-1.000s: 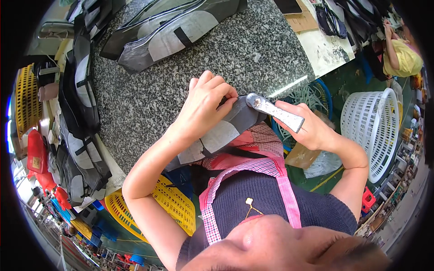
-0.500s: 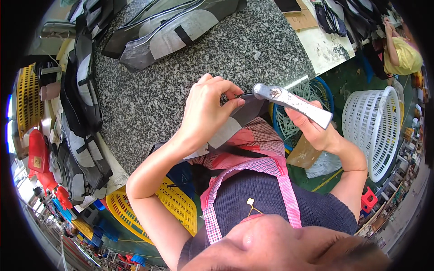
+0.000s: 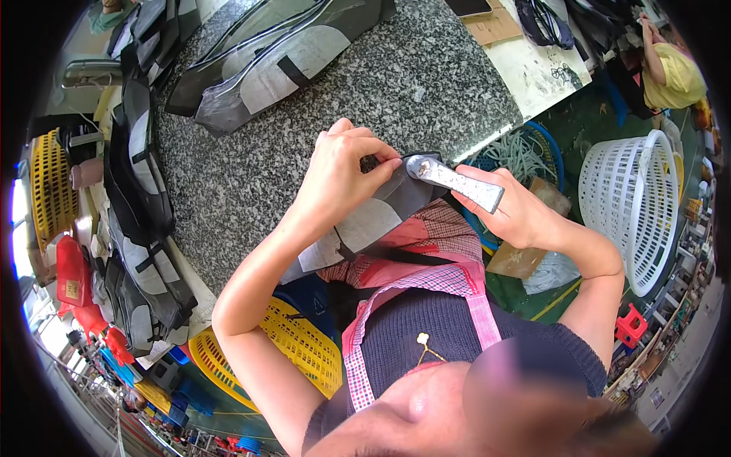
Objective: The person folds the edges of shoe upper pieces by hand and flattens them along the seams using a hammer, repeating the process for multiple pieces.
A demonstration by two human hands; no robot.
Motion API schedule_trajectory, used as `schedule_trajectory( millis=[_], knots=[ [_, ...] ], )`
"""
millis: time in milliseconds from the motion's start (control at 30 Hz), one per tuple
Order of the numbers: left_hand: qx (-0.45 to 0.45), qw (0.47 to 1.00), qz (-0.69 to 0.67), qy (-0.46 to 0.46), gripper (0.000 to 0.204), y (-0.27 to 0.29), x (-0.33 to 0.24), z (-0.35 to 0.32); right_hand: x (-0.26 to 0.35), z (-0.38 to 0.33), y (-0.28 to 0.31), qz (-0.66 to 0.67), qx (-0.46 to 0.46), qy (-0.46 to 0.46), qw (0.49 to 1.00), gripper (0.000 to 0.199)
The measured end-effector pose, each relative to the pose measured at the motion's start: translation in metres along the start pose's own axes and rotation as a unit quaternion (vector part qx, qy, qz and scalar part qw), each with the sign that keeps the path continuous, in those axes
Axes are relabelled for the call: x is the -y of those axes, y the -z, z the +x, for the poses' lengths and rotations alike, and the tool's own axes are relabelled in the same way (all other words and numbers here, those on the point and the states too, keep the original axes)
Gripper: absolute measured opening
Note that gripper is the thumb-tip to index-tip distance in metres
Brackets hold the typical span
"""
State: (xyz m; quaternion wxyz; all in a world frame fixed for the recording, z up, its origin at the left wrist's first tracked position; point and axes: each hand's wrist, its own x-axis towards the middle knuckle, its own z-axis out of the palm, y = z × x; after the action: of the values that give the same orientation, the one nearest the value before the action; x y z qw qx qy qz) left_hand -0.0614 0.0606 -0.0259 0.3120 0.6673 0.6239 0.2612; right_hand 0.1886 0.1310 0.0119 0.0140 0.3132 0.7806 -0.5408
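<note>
A dark grey, flat sheet-material piece with pale patches lies along the near edge of the stone slab, partly over my lap. My left hand pinches its upper edge between thumb and fingertips. My right hand is wrapped round a worn metal hammer with a rounded face and a broad flat tail. The hammer's face rests on or just over the piece's upper right corner, right beside my left fingertips. My right hand hides the hammer's handle.
Similar grey pieces lie at the slab's far side, and more hang along the left. On the right stand a blue-rimmed basket of pale strips and a white basket. A yellow basket sits below left. Another person is far right.
My right hand has brought the hammer down and left onto the piece's corner. My left hand keeps its pinch, shifted slightly left, and more of the piece shows.
</note>
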Motion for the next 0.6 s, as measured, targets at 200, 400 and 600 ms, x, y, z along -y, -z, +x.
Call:
schedule_trajectory(
  millis=[200,400,600],
  knots=[
    [-0.032,0.992,0.051,-0.114,0.011,-0.004,0.010,-0.014,0.010,0.006,0.012,0.026,-0.009,0.016,0.999,0.022],
    [-0.100,0.950,0.200,-0.217,0.015,-0.011,0.007,-0.026,0.019,0.013,0.012,0.016,-0.047,0.066,0.997,0.024],
    [-0.088,0.922,0.278,-0.254,0.017,-0.009,0.006,-0.031,0.017,0.013,0.010,-0.033,-0.088,0.093,0.991,0.018]
  ],
)
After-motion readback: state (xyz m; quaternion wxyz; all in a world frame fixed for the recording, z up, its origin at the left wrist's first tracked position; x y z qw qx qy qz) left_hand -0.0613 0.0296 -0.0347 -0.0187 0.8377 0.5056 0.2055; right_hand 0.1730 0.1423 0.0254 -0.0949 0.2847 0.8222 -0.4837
